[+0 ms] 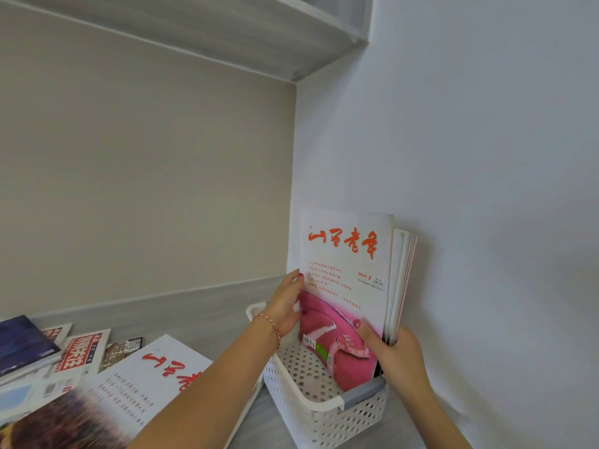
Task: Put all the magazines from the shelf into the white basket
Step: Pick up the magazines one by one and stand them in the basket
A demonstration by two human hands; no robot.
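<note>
- Grey shelf (201,315) runs along a beige back wall and meets a white side wall at the right, with another shelf board overhead.
- White perforated basket (311,400) sits on the shelf in the right corner, just beside the side wall.
- Upright magazines (346,270) stand in the basket, leaning toward the side wall; the front one has a white cover with red characters and a pink picture.
- Left hand (285,306) lies open, fingers flat against the left edge of the front cover; a red string bracelet (270,322) circles the wrist.
- Right hand (395,351) is closed around the lower right edge of the upright bundle, thumb across the front cover.
- More magazines (84,354) lie flat and overlapping on the shelf at the left, well apart from both hands.
</note>
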